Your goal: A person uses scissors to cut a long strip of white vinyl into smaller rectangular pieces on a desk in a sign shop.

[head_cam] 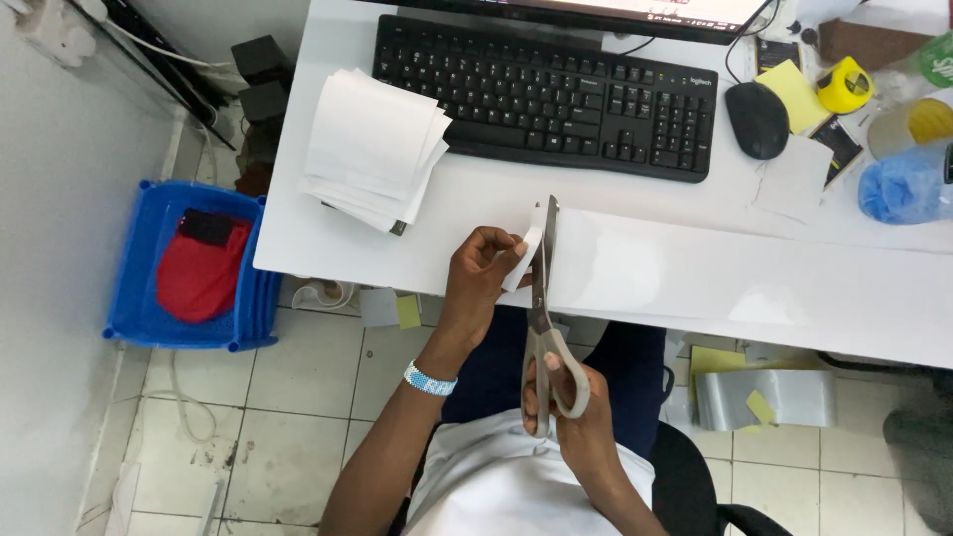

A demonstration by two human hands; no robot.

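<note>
Scissors (544, 328) with grey handles sit in our right hand (576, 412), fingers and thumb threaded through the loops and closed around them, blades pointing away from us toward the desk edge. We see the blades nearly together, biting into a white sheet of paper (685, 273) that lies along the front of the white desk (298, 238). Our left hand (478, 278) grips the near left end of that sheet, fingers curled and pinched on the strip that curls up just beside the blades; a beaded light-blue bracelet (430, 380) circles that wrist. Farther back on the desk, to the left, we find a loose stack of cut white paper squares (372, 144), and just beside it a black keyboard (546, 94) in front of the bottom edge of a monitor. To the right of the keyboard lies a black mouse (757, 119), then a yellow pad of sticky notes (794, 94), a yellow tape measure (844, 84) and a crumpled blue plastic bag (903, 189) near the desk's right end. Down on the tiled floor to our left stands a blue plastic bin (149, 298) holding something red, and under the desk to our right lies a grey roll of tape (764, 397).
</note>
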